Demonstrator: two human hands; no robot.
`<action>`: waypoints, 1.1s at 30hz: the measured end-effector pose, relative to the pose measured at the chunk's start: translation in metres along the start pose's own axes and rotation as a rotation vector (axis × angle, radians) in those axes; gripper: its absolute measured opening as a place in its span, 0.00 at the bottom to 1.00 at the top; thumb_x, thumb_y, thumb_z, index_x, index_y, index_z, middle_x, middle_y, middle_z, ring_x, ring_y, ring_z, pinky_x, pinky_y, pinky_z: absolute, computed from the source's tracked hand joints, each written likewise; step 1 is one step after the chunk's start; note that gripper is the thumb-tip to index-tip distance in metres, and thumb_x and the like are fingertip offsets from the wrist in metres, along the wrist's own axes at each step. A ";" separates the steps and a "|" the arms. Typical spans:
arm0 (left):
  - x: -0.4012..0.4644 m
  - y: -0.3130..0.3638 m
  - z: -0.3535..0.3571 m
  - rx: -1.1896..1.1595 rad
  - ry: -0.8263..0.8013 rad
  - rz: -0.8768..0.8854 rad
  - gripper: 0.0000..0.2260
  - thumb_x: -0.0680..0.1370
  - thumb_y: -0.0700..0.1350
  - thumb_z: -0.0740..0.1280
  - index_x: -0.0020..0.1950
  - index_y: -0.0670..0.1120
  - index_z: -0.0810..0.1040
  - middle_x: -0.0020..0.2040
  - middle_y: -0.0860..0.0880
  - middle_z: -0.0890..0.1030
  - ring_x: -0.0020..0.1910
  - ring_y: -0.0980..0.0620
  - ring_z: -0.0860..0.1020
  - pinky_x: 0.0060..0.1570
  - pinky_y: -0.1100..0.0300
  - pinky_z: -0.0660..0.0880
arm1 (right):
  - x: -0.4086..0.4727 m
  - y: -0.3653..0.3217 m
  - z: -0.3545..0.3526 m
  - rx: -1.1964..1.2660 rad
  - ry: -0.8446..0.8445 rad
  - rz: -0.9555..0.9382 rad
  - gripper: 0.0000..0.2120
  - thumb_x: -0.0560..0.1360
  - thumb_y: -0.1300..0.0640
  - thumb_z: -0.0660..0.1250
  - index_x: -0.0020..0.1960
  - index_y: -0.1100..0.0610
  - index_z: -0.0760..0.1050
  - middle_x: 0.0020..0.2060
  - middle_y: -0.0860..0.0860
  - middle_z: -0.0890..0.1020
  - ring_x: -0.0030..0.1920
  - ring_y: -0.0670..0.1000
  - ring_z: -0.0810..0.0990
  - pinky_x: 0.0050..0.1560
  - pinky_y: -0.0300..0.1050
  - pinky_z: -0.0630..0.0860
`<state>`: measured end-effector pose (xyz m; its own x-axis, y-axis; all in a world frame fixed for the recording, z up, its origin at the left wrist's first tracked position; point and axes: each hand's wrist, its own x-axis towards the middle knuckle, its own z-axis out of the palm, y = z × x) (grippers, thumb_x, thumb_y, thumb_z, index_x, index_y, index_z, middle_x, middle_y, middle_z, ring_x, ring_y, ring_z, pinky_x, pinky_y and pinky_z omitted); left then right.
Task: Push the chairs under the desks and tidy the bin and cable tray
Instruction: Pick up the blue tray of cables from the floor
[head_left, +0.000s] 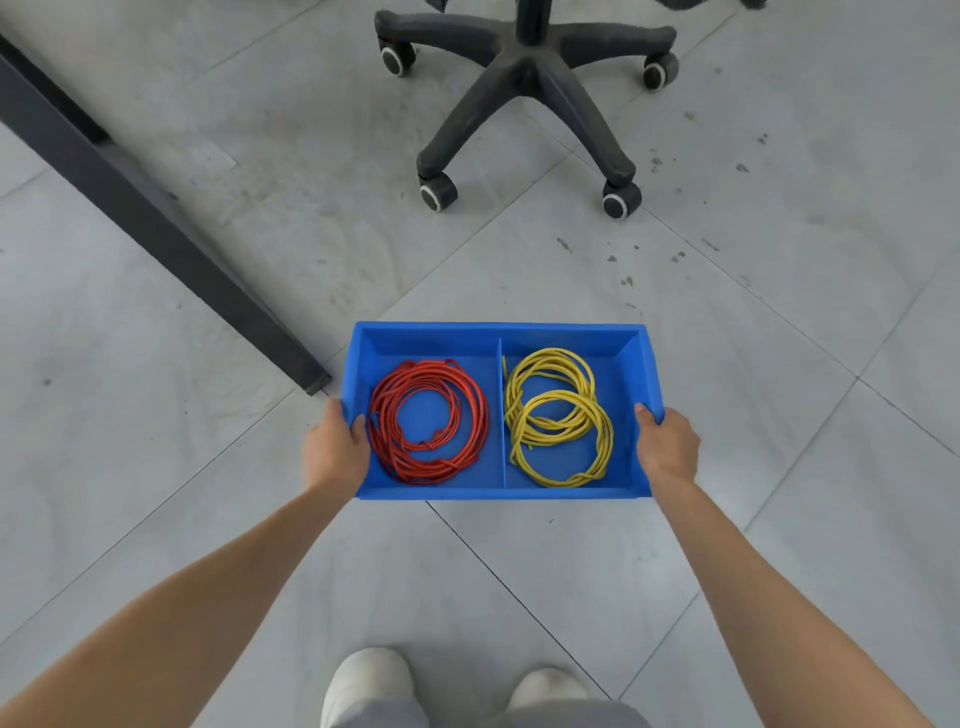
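Observation:
A blue cable tray (498, 330) with two compartments is held in front of me above the grey tiled floor. A coil of red cable (429, 422) lies in its left compartment and coils of yellow cable (558, 418) lie in the right one. My left hand (335, 449) grips the tray's left wall, thumb inside. My right hand (667, 447) grips the right wall the same way. A black office chair's five-star base (524, 78) on castors stands on the floor beyond the tray; its seat is out of view.
A dark metal desk foot bar (156, 223) runs diagonally across the floor on the left, ending just left of the tray. My two light shoes (371, 680) show at the bottom. Open tiled floor lies to the right.

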<state>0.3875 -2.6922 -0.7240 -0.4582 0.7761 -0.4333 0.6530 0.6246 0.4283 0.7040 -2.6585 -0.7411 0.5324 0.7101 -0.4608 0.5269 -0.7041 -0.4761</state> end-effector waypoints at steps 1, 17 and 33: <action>-0.015 0.007 -0.010 0.005 -0.014 0.000 0.11 0.80 0.42 0.56 0.58 0.36 0.68 0.49 0.34 0.77 0.43 0.37 0.73 0.37 0.52 0.65 | -0.014 0.001 -0.018 -0.001 0.005 0.022 0.16 0.79 0.49 0.57 0.43 0.63 0.68 0.40 0.58 0.74 0.41 0.58 0.72 0.40 0.48 0.66; -0.263 0.229 -0.270 -0.032 -0.042 0.223 0.10 0.79 0.41 0.58 0.53 0.34 0.69 0.47 0.31 0.77 0.47 0.32 0.74 0.40 0.51 0.64 | -0.248 -0.084 -0.412 0.170 0.234 0.277 0.16 0.77 0.49 0.59 0.41 0.62 0.70 0.39 0.58 0.76 0.41 0.60 0.74 0.40 0.48 0.68; -0.324 0.323 -0.502 -0.207 0.319 0.398 0.09 0.78 0.40 0.61 0.52 0.33 0.72 0.40 0.34 0.79 0.38 0.35 0.76 0.37 0.51 0.67 | -0.319 -0.302 -0.589 0.252 0.258 -0.109 0.20 0.77 0.51 0.61 0.30 0.56 0.61 0.28 0.52 0.68 0.38 0.58 0.69 0.39 0.47 0.63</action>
<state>0.4443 -2.6985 -0.0474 -0.3812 0.9235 0.0420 0.6957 0.2566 0.6710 0.7650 -2.6786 -0.0085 0.6487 0.7319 -0.2086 0.4270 -0.5769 -0.6963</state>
